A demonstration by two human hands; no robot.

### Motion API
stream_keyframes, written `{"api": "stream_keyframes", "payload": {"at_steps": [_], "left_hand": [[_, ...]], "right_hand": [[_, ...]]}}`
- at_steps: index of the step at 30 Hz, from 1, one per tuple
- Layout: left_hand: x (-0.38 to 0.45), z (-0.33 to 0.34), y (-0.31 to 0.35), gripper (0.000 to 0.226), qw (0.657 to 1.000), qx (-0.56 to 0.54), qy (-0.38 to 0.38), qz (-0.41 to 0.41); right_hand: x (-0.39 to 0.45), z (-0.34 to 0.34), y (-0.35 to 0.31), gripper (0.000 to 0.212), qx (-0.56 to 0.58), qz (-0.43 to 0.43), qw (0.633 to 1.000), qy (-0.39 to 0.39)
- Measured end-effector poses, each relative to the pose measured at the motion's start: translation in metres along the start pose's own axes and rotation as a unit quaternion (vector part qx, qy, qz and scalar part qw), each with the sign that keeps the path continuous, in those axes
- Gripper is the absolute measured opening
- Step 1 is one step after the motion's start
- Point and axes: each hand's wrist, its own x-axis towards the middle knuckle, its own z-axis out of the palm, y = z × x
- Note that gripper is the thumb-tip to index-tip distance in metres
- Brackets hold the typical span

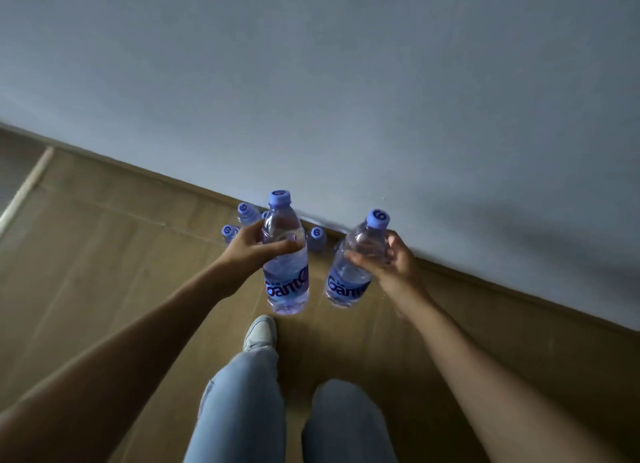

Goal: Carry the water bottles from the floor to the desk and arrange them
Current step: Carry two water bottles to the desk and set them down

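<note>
Two water bottles are held up above the wooden floor (104, 254), one in each hand. The left bottle (285, 254) is kept nearly upright; it is gripped around its upper body by the left hand (249, 247), with the fingers (287, 246) curled across the side facing the camera, above the printed label, and the blue cap clear of the hand. The right bottle (356, 265) is tilted, its cap leaning toward the wall (346, 81) and its base toward the left bottle; it is held by the right hand (391, 265), the thumb laid across the clear shoulder of the bottle and the fingers wrapped around its far side, with the label below the grip. More bottles (317, 237) are left standing on the floor close to the edge where floor meets wall, partly hidden behind the left hand and the held bottles; only their blue caps and shoulders are seen. Below the bottles, a white shoe (261, 332) and legs in light jeans (249, 403) are seen on the floor.
</note>
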Motion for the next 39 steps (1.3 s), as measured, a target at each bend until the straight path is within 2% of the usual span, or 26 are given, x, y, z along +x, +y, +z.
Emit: {"api": "stream_keyframes", "payload": {"at_steps": [4,10,14,18,25,28,33,37,39], "left_hand": [[-0.074,-0.015,0.084,0.048,0.998,-0.058,0.026,0.007],[-0.186,-0.054,0.183,0.036,0.989,-0.121,0.076,0.03],[-0.258,-0.098,0.225,0.03,0.978,-0.128,0.158,0.04],[-0.329,-0.168,0.247,0.031,0.954,-0.144,0.258,0.053],[-0.423,-0.327,0.275,0.04,0.915,-0.17,0.36,0.072],[-0.46,-0.398,0.286,0.034,0.897,-0.173,0.4,0.073],[-0.508,-0.499,0.3,0.038,0.867,-0.177,0.456,0.088],[-0.528,-0.578,0.302,0.026,0.85,-0.177,0.488,0.088],[-0.53,-0.619,0.301,0.031,0.845,-0.175,0.497,0.09]], "right_hand": [[-0.058,0.019,-0.108,0.056,0.001,-0.015,0.999,-0.03],[-0.129,0.075,-0.248,0.043,-0.033,-0.039,0.987,-0.155],[-0.162,0.144,-0.316,0.038,-0.074,-0.057,0.97,-0.223],[-0.191,0.242,-0.367,0.041,-0.115,-0.076,0.95,-0.279],[-0.225,0.438,-0.426,0.035,-0.157,-0.102,0.911,-0.368],[-0.239,0.525,-0.448,0.041,-0.182,-0.117,0.89,-0.401],[-0.251,0.654,-0.476,0.034,-0.204,-0.148,0.864,-0.436],[-0.244,0.751,-0.497,0.03,-0.204,-0.155,0.847,-0.465],[-0.234,0.799,-0.506,0.033,-0.205,-0.157,0.837,-0.482]]}}
